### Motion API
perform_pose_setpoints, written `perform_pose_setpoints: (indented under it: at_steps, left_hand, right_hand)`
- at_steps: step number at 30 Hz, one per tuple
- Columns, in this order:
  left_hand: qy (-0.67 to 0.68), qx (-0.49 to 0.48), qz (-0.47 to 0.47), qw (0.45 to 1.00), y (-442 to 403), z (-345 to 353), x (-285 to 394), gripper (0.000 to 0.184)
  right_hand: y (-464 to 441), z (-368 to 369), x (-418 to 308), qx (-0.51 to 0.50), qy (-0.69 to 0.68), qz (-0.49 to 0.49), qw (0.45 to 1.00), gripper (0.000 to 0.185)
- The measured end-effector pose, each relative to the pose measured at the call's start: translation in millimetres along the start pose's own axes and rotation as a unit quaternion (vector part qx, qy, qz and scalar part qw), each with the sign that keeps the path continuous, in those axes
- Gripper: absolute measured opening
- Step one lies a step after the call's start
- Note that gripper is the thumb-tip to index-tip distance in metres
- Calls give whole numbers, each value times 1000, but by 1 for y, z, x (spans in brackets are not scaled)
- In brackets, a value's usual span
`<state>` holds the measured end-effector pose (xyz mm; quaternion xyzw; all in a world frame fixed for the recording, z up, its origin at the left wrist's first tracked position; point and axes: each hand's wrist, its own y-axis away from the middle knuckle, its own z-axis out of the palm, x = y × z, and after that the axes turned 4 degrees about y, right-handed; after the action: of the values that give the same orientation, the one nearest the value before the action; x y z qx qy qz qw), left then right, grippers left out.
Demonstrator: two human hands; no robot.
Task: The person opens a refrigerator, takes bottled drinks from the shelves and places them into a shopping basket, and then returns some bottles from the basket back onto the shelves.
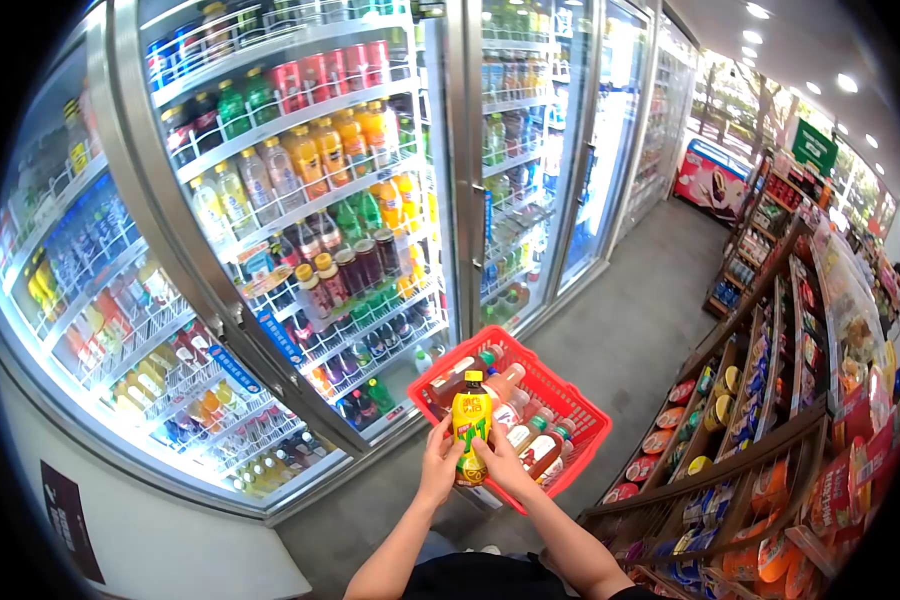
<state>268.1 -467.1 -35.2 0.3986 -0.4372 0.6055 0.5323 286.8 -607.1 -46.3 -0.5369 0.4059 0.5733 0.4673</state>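
My left hand [440,462] and my right hand [502,464] both grip a yellow drink bottle [472,418] with a yellow cap and green lettering. The bottle stands nearly upright between them, its label facing me. Behind and below it is a red shopping basket [588,404], holding several bottles [542,448] that lie on their sides, some with dark contents and some with green or pale caps. What supports the basket is hidden from view. My fingers wrap around the sides of the yellow bottle, with the thumbs on its front.
Glass-door drink coolers [300,200] line the left side, with shelves of bottles and cans. Snack shelves [730,430] run along the right. A grey floor aisle [630,290] leads to a red and blue chest freezer [712,182] at the far end.
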Motion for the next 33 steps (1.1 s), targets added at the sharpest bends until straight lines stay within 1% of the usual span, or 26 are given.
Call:
perform_pose_setpoints:
  at_steps: [1, 2, 3, 5, 6, 7, 9, 10, 14, 19, 21, 23, 25, 27, 29, 30, 33]
  left_hand:
    - [3, 9, 6, 1000, 0, -4, 6, 57]
    - [39, 21, -25, 999, 0, -9, 13, 54]
    - [76, 34, -56, 995, 0, -16, 20, 51]
    - [80, 59, -49, 994, -2, -28, 35, 49]
    - [82, 74, -51, 993, -4, -37, 42, 46]
    - [82, 88, -44, 992, -6, -50, 46, 46]
    - [31, 105, -11, 994, -9, -77, 55, 44]
    - [7, 119, -22, 993, -11, -91, 65, 40]
    - [-10, 154, 11, 988, -27, -142, 83, 36]
    - [-16, 176, 27, 984, -47, -208, 107, 34]
    - [-23, 179, 58, 982, -55, -233, 124, 33]
    - [-40, 225, 67, 971, -61, -259, 135, 32]
    - [-41, 265, 98, 959, -71, -288, 143, 33]
    - [-66, 317, 124, 938, -83, -320, 148, 44]
    - [-126, 411, 136, 893, -95, -336, 168, 49]
    - [-147, 432, 140, 879, -107, -358, 163, 55]
    - [-191, 424, 147, 873, -135, -396, 172, 55]
  right_hand:
    - [-4, 6, -4, -9, 4, -16, 1000, 60]
    - [-10, 12, -8, -22, -21, -18, 999, 61]
    - [-14, 20, -11, -35, -17, -19, 999, 61]
    - [-26, 41, -18, -42, -22, -37, 998, 62]
    - [-38, 47, -3, -65, 8, -75, 995, 63]
    - [-44, 58, -3, -80, 7, -76, 994, 63]
    - [-53, 84, -4, -99, -17, -60, 993, 63]
    - [-59, 97, -1, -102, -19, -60, 993, 62]
    - [-89, 144, -1, -156, -40, -59, 985, 62]
    - [-128, 205, -12, -187, -58, -75, 978, 61]
    - [-140, 232, -26, -205, -86, -63, 973, 62]
    - [-154, 255, -27, -222, -87, -64, 969, 63]
    - [-167, 279, -27, -217, -90, -71, 969, 63]
    - [-177, 300, -29, -223, -97, -73, 967, 64]
    - [-184, 318, -35, -232, -107, -90, 963, 65]
    - [-190, 325, -30, -237, -110, -102, 960, 65]
    - [-199, 342, -28, -228, -104, -99, 963, 65]
